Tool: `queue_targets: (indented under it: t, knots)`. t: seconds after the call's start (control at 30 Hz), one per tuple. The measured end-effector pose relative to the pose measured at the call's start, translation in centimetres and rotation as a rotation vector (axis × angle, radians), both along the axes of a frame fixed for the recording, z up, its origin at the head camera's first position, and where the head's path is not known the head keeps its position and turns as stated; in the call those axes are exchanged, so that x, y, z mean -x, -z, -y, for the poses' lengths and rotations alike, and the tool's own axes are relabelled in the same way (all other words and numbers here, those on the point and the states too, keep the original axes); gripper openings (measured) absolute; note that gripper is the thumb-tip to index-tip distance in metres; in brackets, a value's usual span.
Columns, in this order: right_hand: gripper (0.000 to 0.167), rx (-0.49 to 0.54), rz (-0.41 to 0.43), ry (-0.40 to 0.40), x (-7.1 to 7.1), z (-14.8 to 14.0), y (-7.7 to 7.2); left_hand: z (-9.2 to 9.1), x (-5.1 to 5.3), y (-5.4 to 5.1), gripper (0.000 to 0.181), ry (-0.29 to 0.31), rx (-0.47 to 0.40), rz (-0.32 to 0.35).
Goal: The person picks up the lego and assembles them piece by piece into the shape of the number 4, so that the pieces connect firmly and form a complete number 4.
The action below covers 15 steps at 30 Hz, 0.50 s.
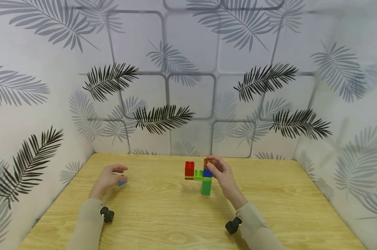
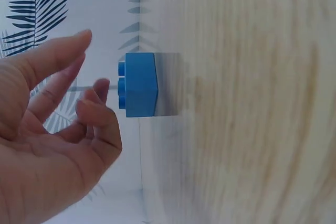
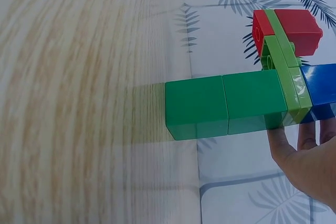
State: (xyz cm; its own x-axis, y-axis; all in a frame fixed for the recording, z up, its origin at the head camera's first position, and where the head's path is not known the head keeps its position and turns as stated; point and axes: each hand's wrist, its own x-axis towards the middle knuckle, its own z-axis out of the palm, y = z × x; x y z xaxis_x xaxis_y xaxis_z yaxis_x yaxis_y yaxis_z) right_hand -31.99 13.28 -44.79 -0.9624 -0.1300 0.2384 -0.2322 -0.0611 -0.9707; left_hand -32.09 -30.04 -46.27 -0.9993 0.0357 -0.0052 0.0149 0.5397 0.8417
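A small blue brick (image 2: 140, 85) with studs sits on the table at the left. My left hand (image 1: 108, 178) hovers beside it, thumb and fingers loosely bent and apart, with nothing held. Right of the middle stands a brick tower: green bricks (image 3: 226, 106) at the bottom, a lime plate (image 3: 287, 61) reaching out leftward, then a dark blue brick (image 1: 207, 173) and an orange brick (image 1: 208, 160) on top. A red brick (image 1: 189, 168) rides on the plate's far end. My right hand (image 1: 224, 175) grips the tower's upper part, its thumb across the orange brick.
The wooden table (image 1: 163, 215) runs back to a wall (image 1: 191, 93) with a leaf pattern, and similar walls rise at both sides. A small black camera (image 1: 107, 214) is strapped to the left wrist, another black camera (image 1: 233, 225) to the right.
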Motion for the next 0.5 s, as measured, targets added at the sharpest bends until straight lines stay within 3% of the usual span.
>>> queue_targets:
  t: [0.3,0.5]
  knots:
    - [0.039,-0.009,0.001,-0.014,0.16,-0.09,-0.18,0.42,0.02,0.24,0.052,-0.054,0.016,0.112]
    - [0.039,-0.026,0.018,-0.003,0.34,-0.2,0.02,0.08,0.35,0.43,0.056,-0.04,-0.007,0.141]
